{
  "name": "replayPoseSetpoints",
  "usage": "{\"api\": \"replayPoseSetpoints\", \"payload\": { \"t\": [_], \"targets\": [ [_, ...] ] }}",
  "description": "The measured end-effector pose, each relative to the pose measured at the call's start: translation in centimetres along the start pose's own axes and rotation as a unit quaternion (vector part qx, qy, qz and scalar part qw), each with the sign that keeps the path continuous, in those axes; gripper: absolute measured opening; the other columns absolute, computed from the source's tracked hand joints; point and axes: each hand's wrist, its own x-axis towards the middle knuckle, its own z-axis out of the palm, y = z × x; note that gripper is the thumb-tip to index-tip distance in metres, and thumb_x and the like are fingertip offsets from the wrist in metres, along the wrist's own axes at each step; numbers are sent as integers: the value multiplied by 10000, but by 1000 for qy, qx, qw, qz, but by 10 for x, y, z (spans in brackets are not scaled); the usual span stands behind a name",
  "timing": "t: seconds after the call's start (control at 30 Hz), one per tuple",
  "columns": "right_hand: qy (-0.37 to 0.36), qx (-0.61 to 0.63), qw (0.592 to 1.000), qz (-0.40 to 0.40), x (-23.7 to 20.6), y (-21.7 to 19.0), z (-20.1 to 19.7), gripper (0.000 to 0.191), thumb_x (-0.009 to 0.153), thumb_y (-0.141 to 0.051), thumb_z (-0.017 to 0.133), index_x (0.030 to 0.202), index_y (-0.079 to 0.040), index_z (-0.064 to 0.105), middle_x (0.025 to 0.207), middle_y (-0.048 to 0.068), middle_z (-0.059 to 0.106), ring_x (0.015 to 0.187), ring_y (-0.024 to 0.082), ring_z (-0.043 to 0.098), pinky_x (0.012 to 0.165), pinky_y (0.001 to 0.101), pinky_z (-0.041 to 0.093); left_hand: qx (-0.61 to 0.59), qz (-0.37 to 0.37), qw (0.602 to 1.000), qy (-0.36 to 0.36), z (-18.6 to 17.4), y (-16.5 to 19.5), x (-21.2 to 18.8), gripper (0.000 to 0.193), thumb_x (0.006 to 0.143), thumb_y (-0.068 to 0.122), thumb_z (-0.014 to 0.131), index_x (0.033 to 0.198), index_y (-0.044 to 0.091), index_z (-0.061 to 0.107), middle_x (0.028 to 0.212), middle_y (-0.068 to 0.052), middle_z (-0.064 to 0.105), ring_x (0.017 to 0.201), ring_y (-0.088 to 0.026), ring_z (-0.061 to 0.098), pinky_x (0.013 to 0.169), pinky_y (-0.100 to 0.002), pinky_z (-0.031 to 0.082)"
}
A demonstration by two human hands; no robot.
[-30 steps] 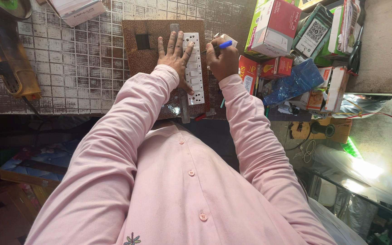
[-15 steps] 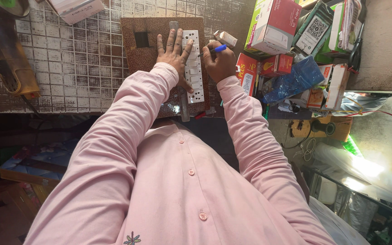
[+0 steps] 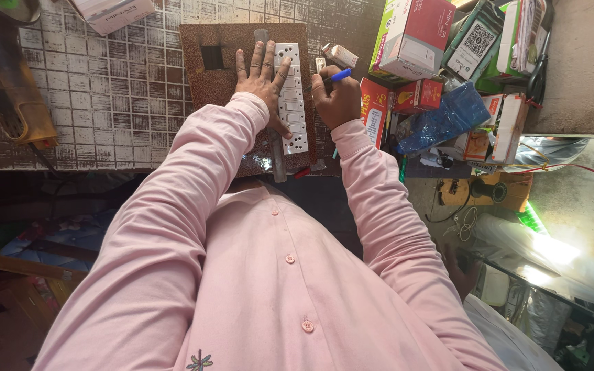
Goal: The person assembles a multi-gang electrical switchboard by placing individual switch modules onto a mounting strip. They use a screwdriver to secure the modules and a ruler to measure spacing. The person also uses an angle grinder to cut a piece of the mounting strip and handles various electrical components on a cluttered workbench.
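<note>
A brown speckled board (image 3: 207,82) lies on the tiled counter, with a square hole cut near its far left. A white switch-and-socket strip (image 3: 293,110) rests lengthwise on the board beside a metal ruler (image 3: 277,158). My left hand (image 3: 261,75) presses flat on the strip's left edge, fingers spread. My right hand (image 3: 338,99) holds a blue pen (image 3: 335,76), its tip against the strip's right edge. Pink sleeves cover both my arms.
Red and white cardboard boxes (image 3: 414,34) and a blue plastic bag (image 3: 441,117) crowd the right side. A small white box (image 3: 340,55) lies just beyond the pen. A yellow power tool (image 3: 8,89) rests at the left on the tiled counter (image 3: 104,96).
My right hand with the pen has shifted slightly toward me along the strip's right edge. The left hand stays pressed on the strip.
</note>
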Motion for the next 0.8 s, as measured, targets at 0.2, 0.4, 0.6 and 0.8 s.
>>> {"api": "replayPoseSetpoints", "payload": {
  "t": [0.2,0.4,0.6,0.8],
  "targets": [
    [5,-19,1000,-18,-5,2,6,144,948,-172,725,884,-48,689,717,111,703,633,238,719,584,366,546,2,-2,1000,3,1,1,0,1719,321,917,814,1655,209,-7,1683,-247,-145,1527,-412,-223,1142,-686,-168],
    [-2,-38,998,-46,-8,5,7,134,943,-175,737,909,-52,695,765,132,707,682,279,714,619,398,552,0,-1,1000,2,-1,1,1,1707,335,907,819,1656,203,1,1684,-247,-142,1528,-413,-220,1144,-687,-166],
    [-11,-35,999,-31,-9,1,6,137,935,-182,740,917,-53,698,772,137,709,685,282,718,619,402,555,-1,-2,1000,3,-1,2,-2,1700,342,905,819,1656,206,-2,1685,-242,-148,1527,-411,-223,1142,-689,-165],
    [2,-23,1000,-18,-15,0,-1,133,952,-181,717,896,-63,694,733,103,723,656,240,735,598,363,565,4,-7,1000,-6,-1,2,0,1693,344,915,809,1655,218,-5,1685,-237,-157,1525,-407,-229,1140,-690,-169]
  ]
}}
